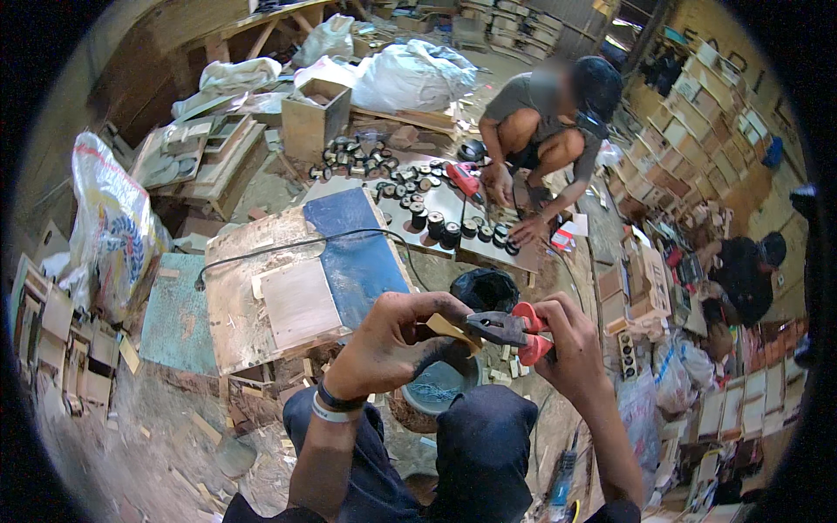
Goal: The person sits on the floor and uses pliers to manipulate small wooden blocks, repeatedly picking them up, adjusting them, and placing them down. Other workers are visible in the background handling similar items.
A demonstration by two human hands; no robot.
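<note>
The fingers [436, 314] of the left hand [397, 340] are curled shut around a small tan wooden piece [452, 329], pinching it between thumb and fingertips. The right hand [571, 349] has its fingers wrapped closed around the red handles of a pair of pliers [510, 329], and the dark nose of the tool meets the wooden piece right where the left hand grips it. Both hands are held up in the near middle of the scene, above the person's dark-clad knees, with a round bowl [436, 388] of pale blue-grey contents directly below them on the floor (what it contains I cannot tell).

Just beyond the hands lies a worn board [288, 279], partly painted blue, with a black cable [288, 246] running across it. Farther off, a low desk [475, 253] carries many small black round pieces [440, 228] in rows. A second person [545, 122] crouches at its far right side, one hand [527, 231] resting on the desk edge near a red power tool [465, 179]. At the far right another person [741, 275] in dark clothes sits among stacked wooden boxes. To the left, a white printed sack [109, 218] leans upright.
</note>
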